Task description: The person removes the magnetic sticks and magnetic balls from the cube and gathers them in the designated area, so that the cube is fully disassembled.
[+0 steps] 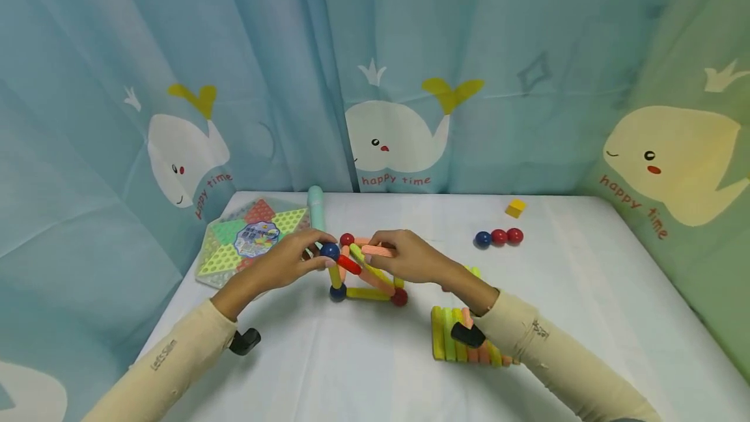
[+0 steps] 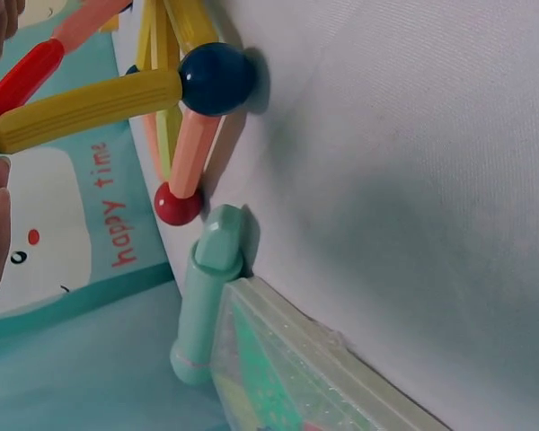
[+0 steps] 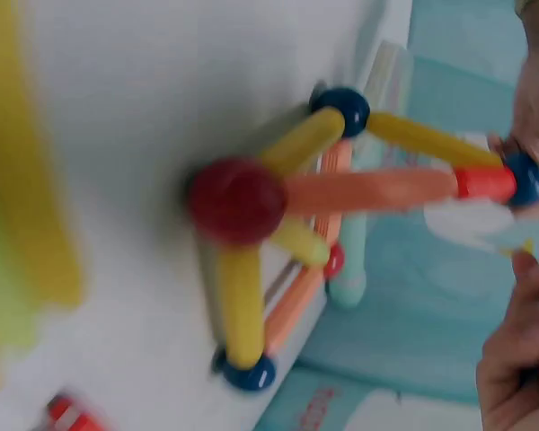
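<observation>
Left hand (image 1: 297, 255): at the blue ball (image 1: 330, 251), thumb and fingers pinching it. Right hand (image 1: 413, 256): right of the ball, thumb and fingers bent in a pinch. Left forearm (image 1: 172, 353): sleeved, slanting from the ball's near left. Right forearm (image 1: 556, 347): sleeved, slanting from its near right.

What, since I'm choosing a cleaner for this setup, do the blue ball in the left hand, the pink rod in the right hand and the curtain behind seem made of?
Blue ball: glossy, with a bright highlight; plastic or painted metal, I can't tell which. Pink rod: probably moulded plastic, less shiny, with fine ridges. Curtain: apparently printed fabric, matte, hanging in soft folds.
</observation>
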### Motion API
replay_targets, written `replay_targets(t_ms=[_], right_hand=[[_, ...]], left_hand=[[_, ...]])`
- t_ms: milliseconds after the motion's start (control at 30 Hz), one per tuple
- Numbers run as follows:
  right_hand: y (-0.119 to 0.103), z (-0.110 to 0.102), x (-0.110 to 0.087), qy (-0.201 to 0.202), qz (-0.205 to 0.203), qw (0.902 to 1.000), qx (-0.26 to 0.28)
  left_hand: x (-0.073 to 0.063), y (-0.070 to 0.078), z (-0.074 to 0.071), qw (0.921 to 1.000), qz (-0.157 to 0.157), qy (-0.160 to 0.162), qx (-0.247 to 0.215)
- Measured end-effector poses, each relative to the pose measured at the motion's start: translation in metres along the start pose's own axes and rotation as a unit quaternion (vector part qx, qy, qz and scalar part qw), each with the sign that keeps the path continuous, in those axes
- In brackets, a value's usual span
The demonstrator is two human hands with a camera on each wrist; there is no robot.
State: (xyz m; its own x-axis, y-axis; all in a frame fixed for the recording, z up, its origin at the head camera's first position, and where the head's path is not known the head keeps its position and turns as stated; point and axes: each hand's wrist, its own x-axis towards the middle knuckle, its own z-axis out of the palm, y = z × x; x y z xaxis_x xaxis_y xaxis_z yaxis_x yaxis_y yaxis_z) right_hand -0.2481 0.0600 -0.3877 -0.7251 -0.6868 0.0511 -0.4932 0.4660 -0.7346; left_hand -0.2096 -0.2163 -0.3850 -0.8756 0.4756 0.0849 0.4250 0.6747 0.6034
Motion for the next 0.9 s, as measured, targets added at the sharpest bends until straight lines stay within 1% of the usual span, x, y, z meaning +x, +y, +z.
replay_targets(t_ms=[67, 133, 267, 367, 500, 600, 667, 733, 800, 900], right_hand=[[0.007, -0.013, -0.016, -0.011, 0.002, 0.9999, 0.008], [0.016, -0.027, -0.037, -0.011, -0.001, 0.9999, 0.010], [0.042, -0.055, -0.085, 0.019, 0.010, 0.9996, -0.018], [0.064, -0.071, -0.125, 0.030, 0.051, 0.9976, -0.036], [0.096, -0.083, -0.171, 0.021, 0.120, 0.9917, -0.041], [0.118, -0.088, -0.199, 0.021, 0.146, 0.9881, -0.043], [0.132, -0.089, -0.213, 0.022, 0.155, 0.9867, -0.046], [0.143, -0.089, -0.224, 0.023, 0.163, 0.9852, -0.049], [0.152, -0.087, -0.229, 0.027, 0.169, 0.9831, -0.065], [0.159, -0.082, -0.229, 0.030, 0.184, 0.9789, -0.085]], left_hand=[[-0.001, 0.001, 0.000, 1.0000, -0.001, -0.001, -0.001], [-0.002, 0.002, 0.000, 1.0000, -0.002, 0.000, -0.003], [-0.003, 0.003, 0.000, 1.0000, -0.006, 0.000, -0.004], [-0.004, 0.004, 0.000, 1.0000, -0.008, -0.002, 0.000], [-0.005, 0.004, 0.000, 0.9999, -0.010, -0.002, 0.003], [-0.007, 0.003, 0.000, 0.9999, -0.014, -0.001, 0.002], [-0.007, 0.003, 0.001, 0.9999, -0.015, -0.002, 0.000], [-0.007, 0.003, 0.001, 0.9999, -0.015, -0.003, -0.002], [-0.006, 0.004, 0.001, 0.9999, -0.015, -0.004, -0.004], [-0.006, 0.004, 0.002, 0.9999, -0.012, -0.006, -0.007]])
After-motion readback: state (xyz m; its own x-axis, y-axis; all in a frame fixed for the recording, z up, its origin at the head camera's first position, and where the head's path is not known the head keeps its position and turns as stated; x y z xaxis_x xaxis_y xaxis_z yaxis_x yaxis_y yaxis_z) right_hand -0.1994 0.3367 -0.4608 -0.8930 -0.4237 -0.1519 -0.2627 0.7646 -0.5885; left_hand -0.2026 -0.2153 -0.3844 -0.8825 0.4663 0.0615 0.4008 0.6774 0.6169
